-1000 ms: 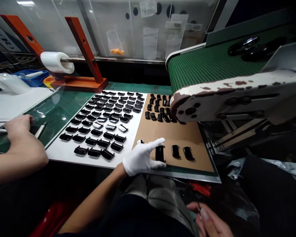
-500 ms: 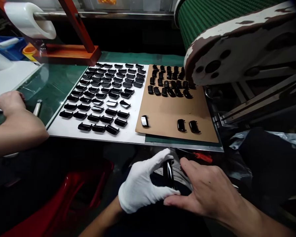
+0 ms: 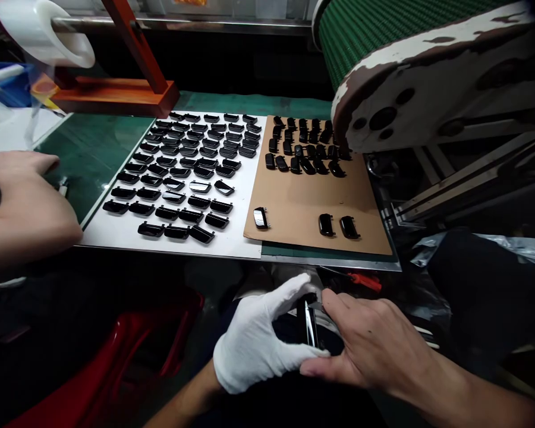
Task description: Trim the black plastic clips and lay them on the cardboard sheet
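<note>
My left hand (image 3: 256, 342), in a white glove, grips a glossy black part (image 3: 310, 323) between thumb and fingers, below the table's front edge. My bare right hand (image 3: 370, 339) touches the lower end of the same part with its thumb, and its index finger lies near the top end. Rows of black parts (image 3: 200, 202) lie on a white sheet (image 3: 116, 233). More black parts (image 3: 325, 224) lie on a brown board (image 3: 303, 196), several at the back and a few near the front edge.
Another person's arm (image 3: 31, 202) rests at the left. A roll of clear film (image 3: 40, 32) hangs on a wooden stand (image 3: 116, 95). A big reel of green cord (image 3: 383, 35) overhangs the right. A red-handled tool (image 3: 365, 281) lies below the table edge, and a red chair (image 3: 102, 368) stands lower left.
Both hands have moved slightly down with the black part, which has turned a little. The view has shifted slightly, and the other person's hand at the left has moved a little.
</note>
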Action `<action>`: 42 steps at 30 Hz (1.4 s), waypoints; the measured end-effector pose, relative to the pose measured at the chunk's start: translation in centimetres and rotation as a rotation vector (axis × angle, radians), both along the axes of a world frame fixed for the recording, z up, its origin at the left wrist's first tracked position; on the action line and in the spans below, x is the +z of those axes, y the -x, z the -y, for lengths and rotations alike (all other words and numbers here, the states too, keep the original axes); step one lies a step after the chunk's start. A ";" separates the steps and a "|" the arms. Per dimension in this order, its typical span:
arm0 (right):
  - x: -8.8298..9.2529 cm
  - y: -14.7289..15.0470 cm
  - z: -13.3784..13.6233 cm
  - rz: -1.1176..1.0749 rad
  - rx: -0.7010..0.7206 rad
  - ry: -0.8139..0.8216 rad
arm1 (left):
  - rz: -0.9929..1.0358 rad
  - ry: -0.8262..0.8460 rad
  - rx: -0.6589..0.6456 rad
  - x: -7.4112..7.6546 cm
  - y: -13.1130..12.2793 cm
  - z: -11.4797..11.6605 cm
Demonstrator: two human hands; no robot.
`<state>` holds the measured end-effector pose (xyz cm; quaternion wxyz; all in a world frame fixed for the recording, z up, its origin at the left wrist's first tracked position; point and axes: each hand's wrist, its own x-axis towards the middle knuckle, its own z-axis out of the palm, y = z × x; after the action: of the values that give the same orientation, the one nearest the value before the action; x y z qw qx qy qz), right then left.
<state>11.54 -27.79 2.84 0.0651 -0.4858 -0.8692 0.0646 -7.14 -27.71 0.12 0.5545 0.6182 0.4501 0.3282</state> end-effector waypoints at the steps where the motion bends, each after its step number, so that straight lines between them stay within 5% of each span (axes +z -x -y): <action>1: -0.1 0.0 0.0 0.022 0.001 0.015 | -0.019 -0.005 0.016 0.0 0.0 0.1; 12: -0.4 0.2 -0.9 0.254 0.080 0.331 | -0.017 0.108 0.116 -0.4 -0.4 1.0; 42: -0.4 0.4 -1.3 0.095 0.074 0.149 | 0.010 0.116 0.120 -0.3 -0.3 0.5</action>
<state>11.13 -26.47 2.44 -0.0149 -0.4592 -0.8816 0.1082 -6.85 -28.20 -0.13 0.5710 0.5554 0.5017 0.3373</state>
